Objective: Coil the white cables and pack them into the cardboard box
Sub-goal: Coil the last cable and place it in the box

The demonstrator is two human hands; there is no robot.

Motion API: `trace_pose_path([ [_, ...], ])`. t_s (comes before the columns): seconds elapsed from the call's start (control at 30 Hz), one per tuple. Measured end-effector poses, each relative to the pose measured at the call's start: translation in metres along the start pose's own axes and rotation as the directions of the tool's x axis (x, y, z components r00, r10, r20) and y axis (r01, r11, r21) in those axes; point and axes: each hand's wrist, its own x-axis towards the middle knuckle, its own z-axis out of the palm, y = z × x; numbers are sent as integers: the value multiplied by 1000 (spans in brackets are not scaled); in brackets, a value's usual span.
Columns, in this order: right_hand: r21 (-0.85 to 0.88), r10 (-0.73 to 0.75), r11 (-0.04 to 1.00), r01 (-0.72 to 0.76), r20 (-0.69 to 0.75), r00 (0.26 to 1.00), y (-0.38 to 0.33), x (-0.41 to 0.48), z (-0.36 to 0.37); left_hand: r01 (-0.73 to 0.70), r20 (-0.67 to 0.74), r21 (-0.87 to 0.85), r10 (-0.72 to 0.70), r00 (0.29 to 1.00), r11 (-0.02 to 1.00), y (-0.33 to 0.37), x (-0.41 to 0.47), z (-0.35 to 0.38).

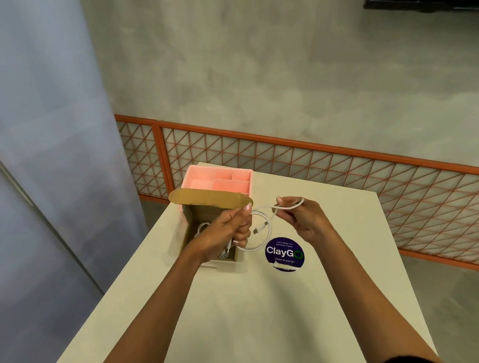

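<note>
A white cable (267,228) loops in the air between both hands, above the cream table. My left hand (227,231) grips the gathered loops over the open cardboard box (191,220). My right hand (303,216) pinches the cable's other stretch, which runs over its fingers. A plug end dangles inside the loop. More white cable (202,226) lies inside the box, partly hidden by my left hand. The box flap (209,199) stands open at the back.
A pink divided organiser tray (219,178) stands right behind the box. A round purple sticker (284,253) lies on the table (281,310) to the right of the box. An orange mesh railing (318,163) runs beyond the table's far edge.
</note>
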Motion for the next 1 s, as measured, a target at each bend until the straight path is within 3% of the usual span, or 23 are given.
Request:
trace_pose_path([
  [0.17, -151, 165, 979, -136, 201, 966, 18, -14, 12, -48, -99, 59, 53, 994, 997, -6, 6, -1],
  [0.3, -421, 294, 897, -132, 346, 891, 16, -15, 5, -55, -156, 126, 74, 985, 991, -9, 6, -3],
  [0.47, -348, 380, 909, -228, 472, 795, 10, -15, -4, -76, -227, 138, 106, 968, 987, -15, 7, -5],
  [0.53, -417, 366, 894, -164, 468, 804, 11, -19, -3, -73, -232, 167, 111, 966, 983, -14, 7, -3],
  [0.73, -591, 180, 806, 34, 299, 937, 19, -25, 12, -74, -272, 208, 130, 954, 975, -15, 10, 5],
  [1.0, -822, 172, 569, 31, 156, 973, -3, -17, 7, -39, -400, 489, 265, 877, 871, -19, 14, 9],
])
